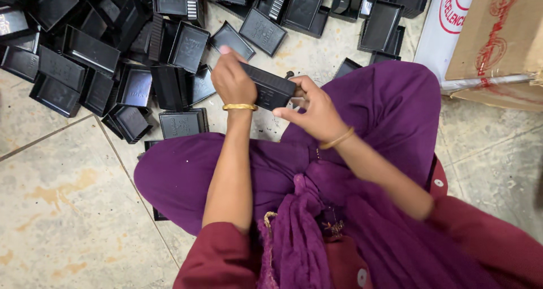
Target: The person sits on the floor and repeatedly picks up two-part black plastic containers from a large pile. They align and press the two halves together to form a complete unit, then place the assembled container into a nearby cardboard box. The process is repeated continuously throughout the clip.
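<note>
1. The left hand [233,81] grips one end of a black rectangular moulded plastic tray [270,87], its fingers curled over the far edge and pressed together; one fingertip shows above the tray's rim.
2. The right hand [315,112] holds the tray's other end, the thumb stretched toward the tray's near side and the fingers [305,85] wrapped round the end, pinching it.
3. The tray is held between both hands, tilted, above the person's lap and the purple cloth [390,108] over the knees.
4. Each wrist carries a thin gold bangle [240,106].
5. On the pale tiled floor [62,193] just beyond the hands lies a loose heap of similar black plastic trays [90,51], some face up, some on edge, some stacked.
6. One such tray [182,124] lies just beside the left knee.
7. At the upper right stands a brown cardboard box [498,34] with red print, next to a white panel [452,23].
</note>
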